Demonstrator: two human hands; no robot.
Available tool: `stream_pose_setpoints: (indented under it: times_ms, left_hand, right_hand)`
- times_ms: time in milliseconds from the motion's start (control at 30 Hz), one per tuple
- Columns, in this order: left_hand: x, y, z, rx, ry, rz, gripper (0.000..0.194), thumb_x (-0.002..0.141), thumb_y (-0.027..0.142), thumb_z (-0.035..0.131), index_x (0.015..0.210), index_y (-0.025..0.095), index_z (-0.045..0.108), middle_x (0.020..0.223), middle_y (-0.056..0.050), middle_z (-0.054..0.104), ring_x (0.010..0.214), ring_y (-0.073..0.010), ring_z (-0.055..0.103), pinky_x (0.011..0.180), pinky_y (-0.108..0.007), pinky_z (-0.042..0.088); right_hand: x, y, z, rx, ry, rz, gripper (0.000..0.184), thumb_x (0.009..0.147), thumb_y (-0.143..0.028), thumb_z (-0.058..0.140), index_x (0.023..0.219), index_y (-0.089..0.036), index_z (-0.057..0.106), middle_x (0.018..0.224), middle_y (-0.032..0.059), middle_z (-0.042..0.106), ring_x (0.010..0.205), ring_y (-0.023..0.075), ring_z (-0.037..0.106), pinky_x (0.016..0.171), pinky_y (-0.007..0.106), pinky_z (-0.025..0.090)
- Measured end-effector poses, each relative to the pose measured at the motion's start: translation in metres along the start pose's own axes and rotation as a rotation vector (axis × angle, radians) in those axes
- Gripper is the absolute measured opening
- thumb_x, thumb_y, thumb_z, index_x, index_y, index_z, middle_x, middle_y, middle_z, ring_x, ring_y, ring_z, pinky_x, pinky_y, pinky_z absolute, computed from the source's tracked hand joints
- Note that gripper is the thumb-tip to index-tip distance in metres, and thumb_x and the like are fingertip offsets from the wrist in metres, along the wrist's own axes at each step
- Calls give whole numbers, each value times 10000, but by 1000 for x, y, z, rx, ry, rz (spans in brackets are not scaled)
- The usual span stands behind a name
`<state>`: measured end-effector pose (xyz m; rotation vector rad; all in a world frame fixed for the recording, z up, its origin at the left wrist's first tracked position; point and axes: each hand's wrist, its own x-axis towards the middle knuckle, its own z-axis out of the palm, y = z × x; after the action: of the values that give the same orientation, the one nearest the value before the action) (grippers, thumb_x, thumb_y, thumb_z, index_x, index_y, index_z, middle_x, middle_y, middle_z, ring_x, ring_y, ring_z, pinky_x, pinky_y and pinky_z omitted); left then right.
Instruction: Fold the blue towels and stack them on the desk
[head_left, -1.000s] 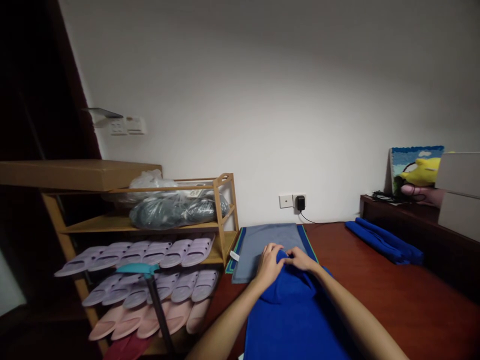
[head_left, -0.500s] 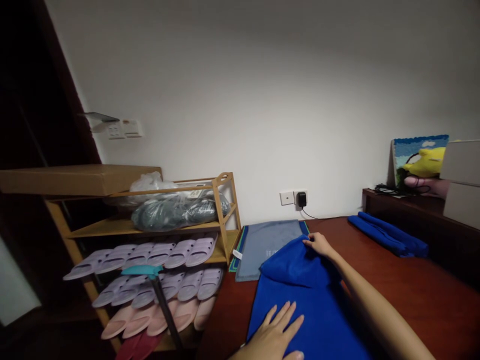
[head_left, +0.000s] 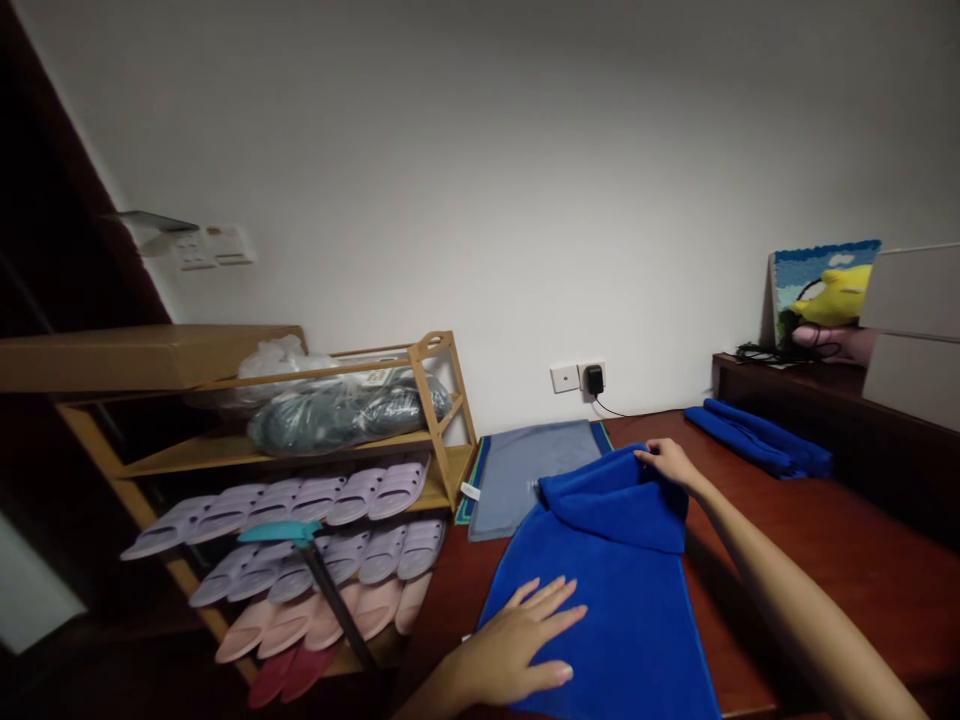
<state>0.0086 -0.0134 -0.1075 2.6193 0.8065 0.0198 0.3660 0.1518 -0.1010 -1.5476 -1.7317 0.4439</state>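
A blue towel (head_left: 615,620) lies lengthwise on the reddish-brown wooden table (head_left: 780,560), its far end lifted and folded over toward me. My right hand (head_left: 670,464) pinches the top edge of that raised fold at its right corner. Nearer to me, my left hand (head_left: 517,645) rests flat on the towel with its fingers spread. Just beyond the fold lies a grey-blue cloth (head_left: 525,465) with a white tag, on top of green- and blue-edged cloths that show at its sides.
Another folded blue towel (head_left: 757,438) lies at the table's back right, beside a dark raised shelf (head_left: 795,375). A wooden rack (head_left: 442,430) with several slippers stands at left, a teal-topped handle (head_left: 281,533) before it. A black plug (head_left: 594,379) sits in the wall socket.
My right hand has moved slightly right and up with the towel's edge, and the fold now stands wider and straighter. My left hand stays spread on the towel. The view has shifted a little.
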Motion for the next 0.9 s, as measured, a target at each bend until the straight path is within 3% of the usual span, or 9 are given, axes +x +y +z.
stream_pose_setpoints:
  times_ms: [367,567,733,900]
  left_hand:
    - [-12,-14,-15,-142,-120,0,736,783,632,549,1419,365,291,1527,-35,157,1395,-298,119,1114,-532,57]
    - [-24,-25,-32,-269,-235,-4,809,685,664,630,1385,351,372,1516,-54,202,1397,-299,112,1101,-535,-16]
    - [-32,-35,-40,-301,-321,-51,798,642,659,668,1350,390,416,1515,-30,217,1401,-307,64,1077,-561,-63]
    - [-43,-44,-47,-287,-365,-97,763,656,618,690,1339,413,418,1524,-11,181,1397,-331,12,1050,-597,-85]
  right_hand:
    - [-12,35,-36,-32,87,51,357,748,-501,504,581,-189,555,623,36,648,599,151,559,574,239,377]
    - [-18,55,-63,-72,161,82,463,699,-623,512,526,-196,473,502,-7,516,536,134,465,532,245,329]
    - [-27,68,-84,-98,169,114,536,655,-713,486,515,-196,454,492,-16,472,526,129,439,519,249,312]
    - [-43,83,-107,-145,157,198,518,630,-695,499,510,-192,516,471,0,494,492,133,444,498,260,298]
